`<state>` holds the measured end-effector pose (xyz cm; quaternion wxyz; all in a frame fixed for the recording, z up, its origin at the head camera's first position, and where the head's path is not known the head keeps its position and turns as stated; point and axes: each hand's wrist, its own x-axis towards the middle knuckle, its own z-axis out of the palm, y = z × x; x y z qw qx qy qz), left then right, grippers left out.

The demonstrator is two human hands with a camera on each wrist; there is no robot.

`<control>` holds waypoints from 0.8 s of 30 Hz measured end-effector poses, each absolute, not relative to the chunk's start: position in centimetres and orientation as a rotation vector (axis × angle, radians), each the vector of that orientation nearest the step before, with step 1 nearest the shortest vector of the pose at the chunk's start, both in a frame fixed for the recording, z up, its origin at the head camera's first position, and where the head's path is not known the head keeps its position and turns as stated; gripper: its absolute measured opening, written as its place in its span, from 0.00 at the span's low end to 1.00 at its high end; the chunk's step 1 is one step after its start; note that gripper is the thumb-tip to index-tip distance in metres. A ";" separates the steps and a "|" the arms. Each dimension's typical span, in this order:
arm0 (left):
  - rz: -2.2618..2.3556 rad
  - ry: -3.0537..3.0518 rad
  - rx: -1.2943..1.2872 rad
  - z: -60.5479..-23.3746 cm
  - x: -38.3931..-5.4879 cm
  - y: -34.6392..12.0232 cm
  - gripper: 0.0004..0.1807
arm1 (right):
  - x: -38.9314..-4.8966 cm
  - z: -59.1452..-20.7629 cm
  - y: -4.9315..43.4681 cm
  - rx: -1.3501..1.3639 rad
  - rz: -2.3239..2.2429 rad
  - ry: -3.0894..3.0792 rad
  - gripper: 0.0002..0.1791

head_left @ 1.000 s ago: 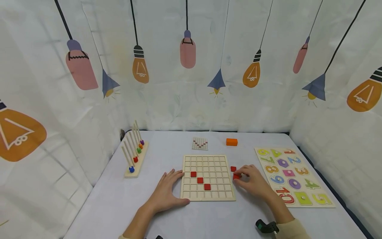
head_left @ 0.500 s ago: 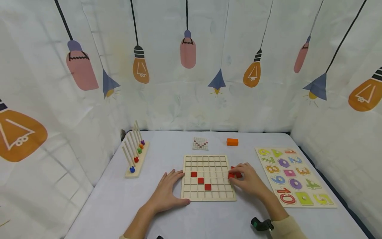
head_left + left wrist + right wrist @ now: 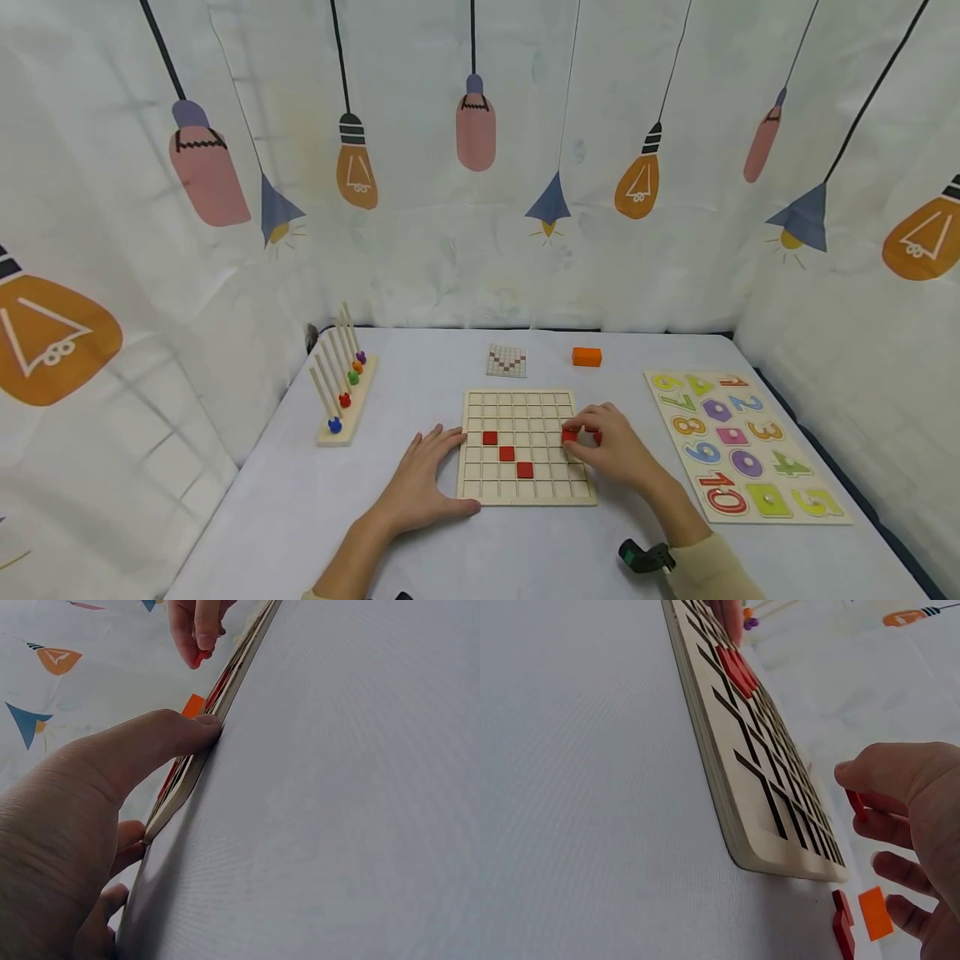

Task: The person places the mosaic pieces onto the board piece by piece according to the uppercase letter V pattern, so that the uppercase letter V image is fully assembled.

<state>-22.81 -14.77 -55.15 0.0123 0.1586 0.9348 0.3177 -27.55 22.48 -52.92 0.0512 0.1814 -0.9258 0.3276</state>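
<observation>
A pale wooden grid board lies flat at the middle of the table, with red square tiles in three of its cells, stepping down to the right. My left hand rests spread against the board's left side. In the left wrist view its thumb touches the board's edge. Between thumb and index finger, my right hand pinches a red tile above the board's right edge. In the right wrist view, loose red tiles lie past the board, below that hand.
Behind the board lie a small pattern card and an orange block. A number puzzle board is at the right. To the left stands a peg rack with coloured beads. A printed cloth hangs behind the table.
My right hand has moved left with the pinched tile, from beside the board to over its right edge. My left hand stays at the board's left side.
</observation>
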 end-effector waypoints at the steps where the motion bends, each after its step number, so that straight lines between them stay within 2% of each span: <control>1: 0.988 2.915 0.495 -55.1 -22.8 -14.8 0.62 | -27.6 -52.9 22.3 0.557 1.000 -2.816 0.14; 24: 1.002 2.904 0.492 -55.0 -22.8 -14.8 0.62 | -29.1 -52.2 17.9 0.666 1.009 -2.823 0.14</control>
